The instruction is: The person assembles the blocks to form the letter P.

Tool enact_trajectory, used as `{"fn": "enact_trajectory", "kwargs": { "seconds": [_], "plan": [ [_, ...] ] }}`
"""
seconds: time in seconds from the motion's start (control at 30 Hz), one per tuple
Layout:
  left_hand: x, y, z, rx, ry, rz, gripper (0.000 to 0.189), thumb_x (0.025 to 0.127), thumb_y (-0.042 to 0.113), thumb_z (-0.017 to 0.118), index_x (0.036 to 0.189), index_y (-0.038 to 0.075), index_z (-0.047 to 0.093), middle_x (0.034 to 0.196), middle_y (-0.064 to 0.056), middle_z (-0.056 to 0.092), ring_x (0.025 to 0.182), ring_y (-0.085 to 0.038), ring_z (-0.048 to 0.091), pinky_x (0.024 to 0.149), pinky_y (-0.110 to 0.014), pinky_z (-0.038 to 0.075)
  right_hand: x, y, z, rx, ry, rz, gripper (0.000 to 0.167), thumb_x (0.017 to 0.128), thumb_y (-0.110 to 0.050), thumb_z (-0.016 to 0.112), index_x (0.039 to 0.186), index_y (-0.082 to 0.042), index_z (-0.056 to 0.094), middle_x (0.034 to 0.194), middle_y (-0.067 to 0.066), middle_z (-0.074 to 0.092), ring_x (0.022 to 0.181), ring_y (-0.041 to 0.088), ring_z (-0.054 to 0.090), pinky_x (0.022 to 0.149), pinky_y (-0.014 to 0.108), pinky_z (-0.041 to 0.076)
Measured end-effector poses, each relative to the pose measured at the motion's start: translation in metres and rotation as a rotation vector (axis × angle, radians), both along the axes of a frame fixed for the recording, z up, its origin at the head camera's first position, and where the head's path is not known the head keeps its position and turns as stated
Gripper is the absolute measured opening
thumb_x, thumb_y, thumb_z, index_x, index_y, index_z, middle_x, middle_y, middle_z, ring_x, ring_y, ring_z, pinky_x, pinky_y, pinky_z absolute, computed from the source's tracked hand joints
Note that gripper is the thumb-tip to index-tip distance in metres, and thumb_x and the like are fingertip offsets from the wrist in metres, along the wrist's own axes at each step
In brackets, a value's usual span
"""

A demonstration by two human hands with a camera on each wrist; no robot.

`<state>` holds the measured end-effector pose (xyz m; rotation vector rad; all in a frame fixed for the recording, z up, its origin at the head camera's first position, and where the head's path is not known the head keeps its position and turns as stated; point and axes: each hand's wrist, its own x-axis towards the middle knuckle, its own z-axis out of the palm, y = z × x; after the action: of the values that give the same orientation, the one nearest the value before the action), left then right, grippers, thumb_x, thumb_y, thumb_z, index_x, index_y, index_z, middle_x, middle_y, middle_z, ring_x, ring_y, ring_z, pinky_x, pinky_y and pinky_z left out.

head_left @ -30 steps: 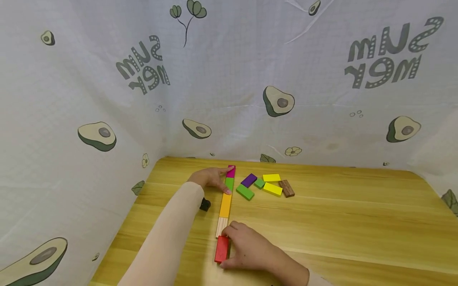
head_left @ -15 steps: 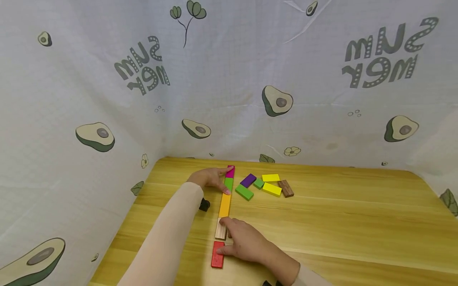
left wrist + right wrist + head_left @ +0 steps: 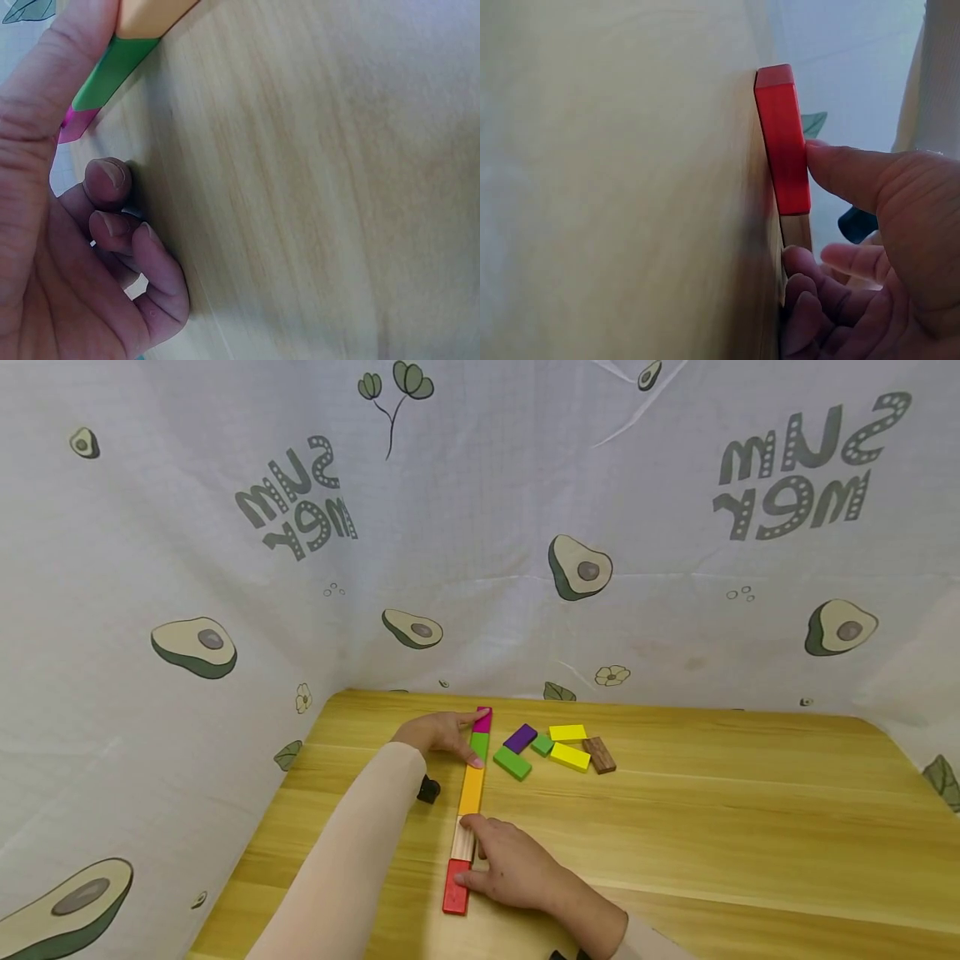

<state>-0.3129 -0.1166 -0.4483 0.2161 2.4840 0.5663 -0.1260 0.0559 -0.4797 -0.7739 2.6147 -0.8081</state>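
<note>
A straight row of flat blocks runs toward me in the head view: magenta [image 3: 482, 727], green [image 3: 480, 746], orange [image 3: 471, 793], plain wood [image 3: 461, 845] and red [image 3: 454, 902]. They lie end to end. My left hand [image 3: 438, 732] reaches over the far part, index finger at the magenta block, thumb at the green-orange joint. Its other fingers bend loosely beside the row in the left wrist view. With its thumb, my right hand [image 3: 521, 867] touches the top of the red block; its index finger rests on the plain wood block.
Right of the row lie loose blocks: purple [image 3: 521, 739], a small green [image 3: 542, 744], a longer green [image 3: 512, 763], two yellow [image 3: 567, 733] and brown [image 3: 599, 755]. A black object [image 3: 429, 790] shows beside the left forearm. A printed cloth [image 3: 480, 527] hangs behind the wooden table [image 3: 712, 827].
My right hand let go of its grip on the red block and shifted its index finger onto the plain wood block. The red block slid forward, closing the gap. My left hand stayed put.
</note>
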Motion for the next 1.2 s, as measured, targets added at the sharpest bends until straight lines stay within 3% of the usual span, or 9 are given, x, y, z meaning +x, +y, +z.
{"fn": "enact_trajectory", "kwargs": {
  "seconds": [0.43, 0.53, 0.6, 0.7, 0.77, 0.83, 0.93, 1.07, 1.2],
  "plan": [
    [-0.002, 0.000, 0.000, 0.008, -0.015, 0.010, 0.110, 0.065, 0.058, 0.091, 0.154, 0.058, 0.027, 0.172, 0.001, 0.023, 0.157, -0.037, 0.022, 0.126, -0.062, 0.022, 0.002, 0.000, 0.000, -0.003, 0.008, 0.014, 0.067, 0.093, -0.044, 0.073, 0.147, -0.012, 0.049, 0.141, 0.008, 0.062, 0.131, 0.027, 0.058, 0.111, 0.048, 0.049],
    [-0.002, 0.000, 0.000, 0.008, -0.016, 0.009, 0.110, 0.066, 0.058, 0.091, 0.154, 0.058, 0.027, 0.172, 0.000, 0.023, 0.157, -0.037, 0.022, 0.126, -0.062, 0.022, 0.001, 0.001, 0.000, -0.009, 0.012, 0.017, 0.067, 0.093, -0.045, 0.072, 0.146, -0.011, 0.049, 0.137, 0.007, 0.064, 0.126, 0.024, 0.060, 0.108, 0.046, 0.051],
    [-0.002, 0.000, 0.000, 0.002, -0.016, 0.005, 0.109, 0.066, 0.059, 0.090, 0.154, 0.058, 0.027, 0.172, 0.000, 0.023, 0.157, -0.036, 0.023, 0.126, -0.062, 0.022, -0.003, 0.004, 0.000, -0.042, -0.021, 0.015, 0.067, 0.094, -0.046, 0.072, 0.146, -0.011, 0.049, 0.122, 0.004, 0.068, 0.110, 0.019, 0.064, 0.096, 0.039, 0.056],
    [-0.002, 0.001, 0.001, -0.014, -0.011, -0.004, 0.109, 0.066, 0.061, 0.089, 0.154, 0.059, 0.026, 0.171, -0.001, 0.024, 0.157, -0.036, 0.025, 0.125, -0.062, 0.024, -0.016, 0.012, 0.002, -0.107, -0.038, -0.038, 0.062, 0.095, -0.042, 0.071, 0.143, -0.009, 0.051, 0.095, -0.002, 0.066, 0.081, 0.011, 0.061, 0.071, 0.030, 0.054],
    [-0.003, 0.001, 0.001, -0.024, -0.006, -0.007, 0.110, 0.065, 0.063, 0.089, 0.155, 0.059, 0.025, 0.171, -0.001, 0.025, 0.156, -0.036, 0.027, 0.124, -0.062, 0.026, -0.029, 0.019, 0.003, -0.128, 0.001, -0.140, 0.056, 0.096, -0.038, 0.071, 0.139, -0.007, 0.054, 0.084, -0.003, 0.061, 0.069, 0.009, 0.055, 0.061, 0.026, 0.048],
    [-0.003, 0.002, 0.001, -0.024, -0.009, -0.005, 0.111, 0.064, 0.063, 0.089, 0.154, 0.059, 0.025, 0.171, -0.002, 0.026, 0.156, -0.037, 0.027, 0.124, -0.062, 0.027, -0.043, 0.027, 0.005, -0.085, 0.102, -0.263, 0.051, 0.096, -0.035, 0.073, 0.135, -0.006, 0.056, 0.087, 0.000, 0.065, 0.072, 0.013, 0.059, 0.063, 0.030, 0.053],
    [-0.004, 0.002, 0.001, -0.016, -0.018, 0.002, 0.111, 0.065, 0.061, 0.090, 0.155, 0.059, 0.024, 0.171, -0.002, 0.025, 0.156, -0.037, 0.026, 0.124, -0.061, 0.026, -0.064, 0.037, 0.007, 0.061, 0.211, -0.403, 0.053, 0.094, -0.037, 0.075, 0.131, -0.003, 0.059, 0.098, 0.009, 0.070, 0.084, 0.021, 0.067, 0.072, 0.040, 0.058],
    [-0.005, 0.002, 0.001, -0.001, -0.029, 0.001, 0.111, 0.065, 0.060, 0.090, 0.155, 0.059, 0.024, 0.172, -0.003, 0.023, 0.156, -0.038, 0.024, 0.125, -0.062, 0.023, -0.084, 0.047, 0.007, 0.220, 0.243, -0.398, 0.050, 0.091, -0.041, 0.077, 0.119, -0.001, 0.064, 0.094, 0.011, 0.069, 0.082, 0.024, 0.065, 0.071, 0.041, 0.057],
    [-0.005, 0.001, 0.000, 0.000, -0.041, 0.021, 0.112, 0.063, 0.061, 0.091, 0.154, 0.060, 0.025, 0.172, -0.003, 0.022, 0.157, -0.038, 0.023, 0.125, -0.063, 0.022, -0.096, 0.055, 0.011, 0.226, 0.238, -0.311, 0.041, 0.091, -0.038, 0.077, 0.112, -0.004, 0.069, 0.092, 0.008, 0.068, 0.082, 0.021, 0.062, 0.071, 0.039, 0.055]
  ]
}}
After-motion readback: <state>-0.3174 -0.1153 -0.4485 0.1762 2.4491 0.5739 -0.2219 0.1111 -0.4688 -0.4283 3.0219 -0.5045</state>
